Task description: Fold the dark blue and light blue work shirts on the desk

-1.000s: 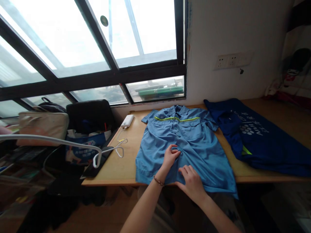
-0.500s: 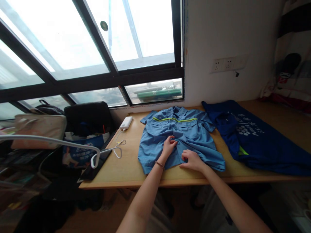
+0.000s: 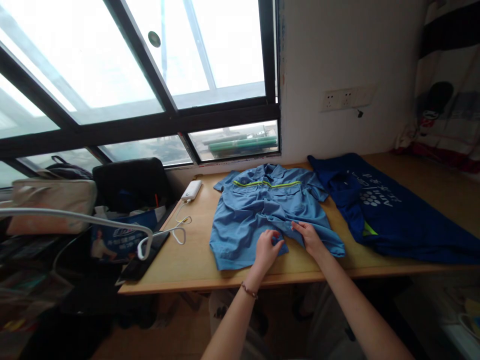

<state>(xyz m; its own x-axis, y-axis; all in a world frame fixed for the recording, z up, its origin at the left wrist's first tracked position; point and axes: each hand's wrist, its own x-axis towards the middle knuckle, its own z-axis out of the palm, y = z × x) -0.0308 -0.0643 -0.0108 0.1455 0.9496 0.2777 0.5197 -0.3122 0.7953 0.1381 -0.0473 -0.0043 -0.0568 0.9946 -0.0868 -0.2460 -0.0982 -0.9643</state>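
Note:
A light blue short-sleeved work shirt (image 3: 240, 220) with a yellow-green stripe across the chest lies front up on the wooden table, its collar toward the window. Its lower front parts near the hem, and bare wood shows in the gap. My left hand (image 3: 267, 249), with a bracelet on the wrist, is over the lower front of the shirt beside that opening; its fingers are bent, thumb and index finger apart. On the other side of the gap, my right hand (image 3: 310, 239) pinches the edge of the shirt's right-hand front panel, which is slightly raised.
A dark blue garment (image 3: 412, 220) with white print lies to the right on the table (image 3: 180, 270). At the left are a white power bank (image 3: 192, 191) with a cable and a dark flat device (image 3: 144, 260). Bags and a black chair (image 3: 131, 182) stand beyond the table's left end.
My left hand has moved down from the shirt's middle to near the hem. My right hand has moved up and right, drawing the front panel sideways, and the gap at the hem has opened.

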